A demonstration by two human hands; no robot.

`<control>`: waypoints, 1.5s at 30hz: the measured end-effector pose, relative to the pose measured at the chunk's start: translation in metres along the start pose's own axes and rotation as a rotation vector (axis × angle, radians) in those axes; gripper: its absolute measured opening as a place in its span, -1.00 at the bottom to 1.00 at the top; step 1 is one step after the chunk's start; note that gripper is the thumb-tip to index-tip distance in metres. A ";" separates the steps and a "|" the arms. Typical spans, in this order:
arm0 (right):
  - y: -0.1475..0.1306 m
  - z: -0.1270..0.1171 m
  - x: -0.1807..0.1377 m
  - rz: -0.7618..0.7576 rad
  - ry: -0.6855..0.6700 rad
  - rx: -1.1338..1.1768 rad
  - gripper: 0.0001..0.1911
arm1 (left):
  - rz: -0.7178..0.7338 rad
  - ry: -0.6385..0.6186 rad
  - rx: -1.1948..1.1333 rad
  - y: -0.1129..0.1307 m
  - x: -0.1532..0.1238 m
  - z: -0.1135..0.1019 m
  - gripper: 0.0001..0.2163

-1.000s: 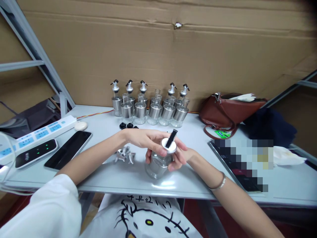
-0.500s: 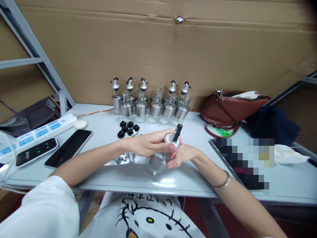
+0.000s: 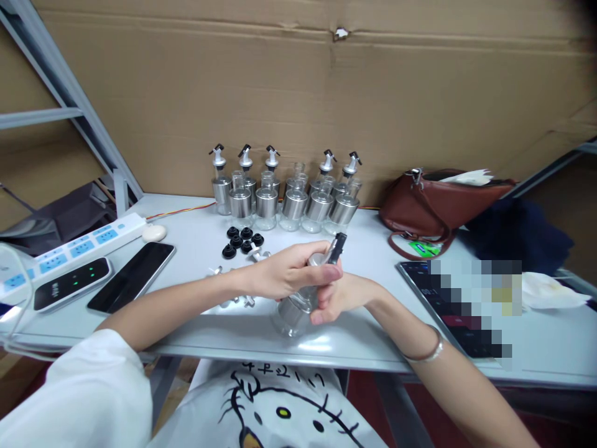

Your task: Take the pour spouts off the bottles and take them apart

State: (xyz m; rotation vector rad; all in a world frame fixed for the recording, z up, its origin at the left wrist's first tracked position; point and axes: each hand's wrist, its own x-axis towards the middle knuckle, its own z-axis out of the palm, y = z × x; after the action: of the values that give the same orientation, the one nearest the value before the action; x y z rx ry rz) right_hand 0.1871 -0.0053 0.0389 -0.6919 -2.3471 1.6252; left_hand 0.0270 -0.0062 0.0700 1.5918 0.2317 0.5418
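Near the table's front edge, a glass oil bottle with a steel band leans in my hands. My left hand is closed round its top, fingers over the collar of the pour spout, whose black lever sticks up to the right. Below the collar, my right hand grips the bottle about its neck; part of that grip hides behind the left fingers. Black stoppers lie in a cluster beyond my left wrist. Silver spout parts are scattered by that forearm, partly covered by it.
Several steel-banded bottles stand in rows at the back, some with spouts. On the left are a power strip, a black phone and a device with green lights. A brown bag and a tablet are at right.
My left fingers have shifted over the spout's collar, and the spout's lever has turned slightly. The bottle's base sits a little lower in view.
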 end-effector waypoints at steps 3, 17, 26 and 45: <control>-0.003 0.001 0.000 -0.056 0.004 0.005 -0.49 | -0.006 0.046 0.024 0.000 0.000 0.003 -0.54; 0.000 -0.015 -0.006 -0.153 -0.086 0.065 -0.55 | -0.030 -0.058 0.812 0.035 -0.009 -0.017 -0.60; 0.005 -0.019 -0.006 -0.112 -0.065 0.146 -0.33 | -0.526 -0.103 1.165 0.015 -0.015 -0.094 -0.71; -0.011 -0.016 -0.022 -0.218 0.307 0.018 -0.17 | -0.558 -0.161 1.057 0.030 -0.027 -0.064 -0.35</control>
State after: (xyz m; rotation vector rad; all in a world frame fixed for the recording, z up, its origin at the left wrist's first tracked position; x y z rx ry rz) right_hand 0.2100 -0.0062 0.0572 -0.6078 -2.1032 1.3406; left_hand -0.0316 0.0346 0.0944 2.4299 0.9131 -0.2175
